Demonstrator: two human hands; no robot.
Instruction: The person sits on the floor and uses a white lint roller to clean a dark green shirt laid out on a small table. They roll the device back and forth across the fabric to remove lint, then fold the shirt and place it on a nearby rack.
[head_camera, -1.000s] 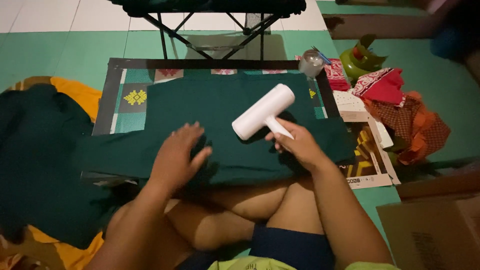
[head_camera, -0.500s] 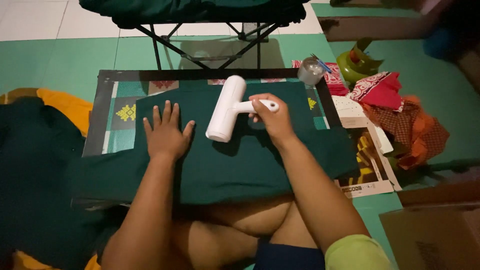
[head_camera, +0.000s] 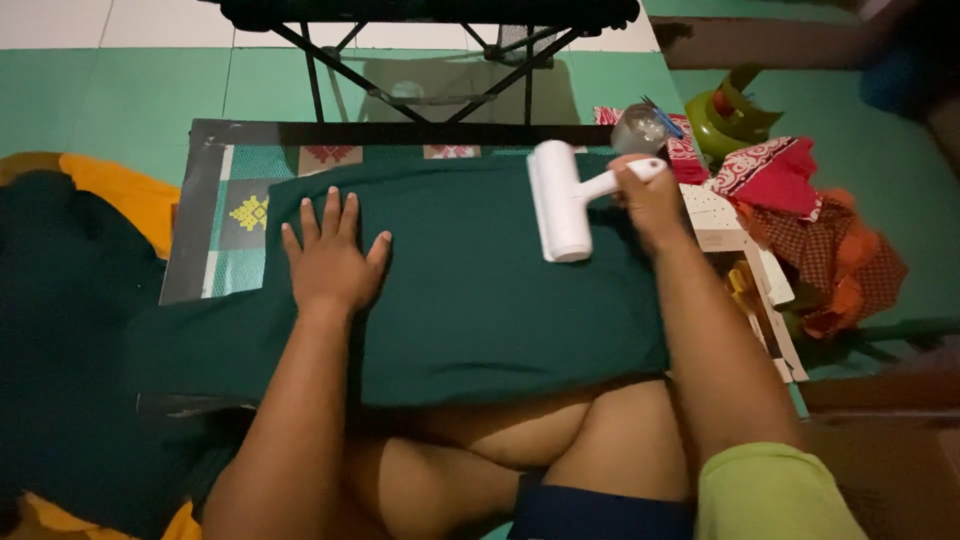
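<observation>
Nearest the camera are the person's bare crossed legs and the edge of a lime-green sleeve on the right arm. Over the knees and onto the low table lies a dark green cloth, spread flat. The left hand rests palm down on the left part of this cloth, fingers spread and released, holding nothing. Further right and a little farther off, the right hand is clenched around the handle of a white lint roller, whose drum lies on the cloth near its far edge. The table top shows a patterned mat with yellow and red motifs beside the cloth. To the left, more dark green fabric is heaped on an orange cloth. To the right lie red patterned fabrics, an orange-brown checked cloth and a small clear jar. Beyond the table, black folding legs stand on the green floor.
</observation>
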